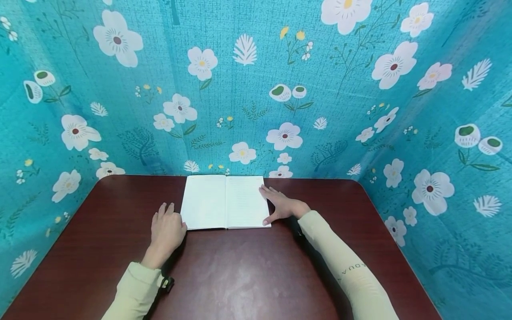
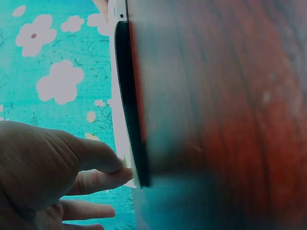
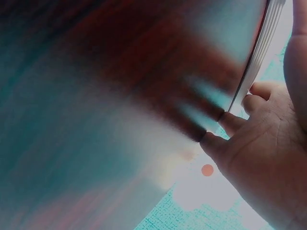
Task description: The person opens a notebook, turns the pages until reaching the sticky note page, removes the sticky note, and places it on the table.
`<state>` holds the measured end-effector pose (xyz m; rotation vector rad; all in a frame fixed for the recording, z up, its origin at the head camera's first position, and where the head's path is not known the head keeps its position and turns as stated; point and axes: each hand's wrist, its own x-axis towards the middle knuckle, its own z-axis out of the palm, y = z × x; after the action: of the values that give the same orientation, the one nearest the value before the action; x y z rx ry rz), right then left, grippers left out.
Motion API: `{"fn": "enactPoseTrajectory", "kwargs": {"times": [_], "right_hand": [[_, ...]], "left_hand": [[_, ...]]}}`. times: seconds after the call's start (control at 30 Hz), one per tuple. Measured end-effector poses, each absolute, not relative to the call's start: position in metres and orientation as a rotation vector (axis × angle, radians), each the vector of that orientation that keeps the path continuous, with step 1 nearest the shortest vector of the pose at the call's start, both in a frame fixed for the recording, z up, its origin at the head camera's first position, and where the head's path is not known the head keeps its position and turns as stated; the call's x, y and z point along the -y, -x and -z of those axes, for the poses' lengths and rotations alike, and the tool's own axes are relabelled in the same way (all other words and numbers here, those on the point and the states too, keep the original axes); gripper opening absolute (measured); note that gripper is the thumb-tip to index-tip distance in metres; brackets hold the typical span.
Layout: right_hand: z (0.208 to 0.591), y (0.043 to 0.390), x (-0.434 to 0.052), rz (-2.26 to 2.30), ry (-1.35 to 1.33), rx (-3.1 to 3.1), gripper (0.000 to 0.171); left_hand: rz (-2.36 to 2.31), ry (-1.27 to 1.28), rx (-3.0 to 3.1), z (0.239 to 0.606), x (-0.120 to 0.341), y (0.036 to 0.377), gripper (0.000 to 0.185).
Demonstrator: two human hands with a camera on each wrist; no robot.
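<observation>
An open notebook (image 1: 204,202) with faintly lined white pages lies flat near the far edge of the table, its spine in the middle. At its left side, my left hand (image 1: 166,231) pinches the edge between thumb and index finger. The left wrist view shows that hand (image 2: 53,177) at the end of the dark cover (image 2: 129,100). My right hand (image 1: 284,206) spreads along the right side, with its thumb at the near corner and its fingers by the far part of the edge. In the right wrist view, two fingertips of this hand (image 3: 264,148) touch the table beside the page stack (image 3: 261,45).
The dark red-brown wooden table (image 1: 248,275) has rounded far corners. A turquoise flowered curtain (image 1: 240,102) hangs behind the table and along both sides. A black strap (image 1: 166,282) sits at the left wrist.
</observation>
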<state>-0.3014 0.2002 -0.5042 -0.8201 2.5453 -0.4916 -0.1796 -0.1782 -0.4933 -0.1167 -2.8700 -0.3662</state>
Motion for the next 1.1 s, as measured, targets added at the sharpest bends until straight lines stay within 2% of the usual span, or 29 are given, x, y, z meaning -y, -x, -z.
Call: {"fn": "enactPoseTrajectory", "kwargs": {"times": [0.2, 0.43, 0.6, 0.73, 1.0, 1.1], "right_hand": [[0.506, 0.301, -0.200, 0.496, 0.832, -2.548, 0.126], [0.508, 0.302, -0.201, 0.493, 0.816, -2.547, 0.127], [0.506, 0.302, -0.202, 0.507, 0.840, -2.545, 0.126], [0.503, 0.302, -0.204, 0.525, 0.852, -2.548, 0.125], [0.505, 0.301, -0.202, 0.513, 0.859, -2.548, 0.125], [0.505, 0.301, -0.202, 0.503, 0.851, -2.552, 0.126]], "left_hand": [[0.414, 0.090, 2.959, 0.498, 0.183, 0.181, 0.032], [0.399, 0.061, 3.044, 0.496, 0.185, 0.179, 0.038], [0.340, 0.006, 3.034, 0.492, 0.186, 0.179, 0.032], [0.298, 0.003, 2.914, 0.488, 0.181, 0.186, 0.038], [0.283, 0.242, 2.801, 0.482, 0.153, 0.218, 0.032], [0.278, 0.337, 2.842, 0.483, 0.138, 0.229, 0.040]]}}
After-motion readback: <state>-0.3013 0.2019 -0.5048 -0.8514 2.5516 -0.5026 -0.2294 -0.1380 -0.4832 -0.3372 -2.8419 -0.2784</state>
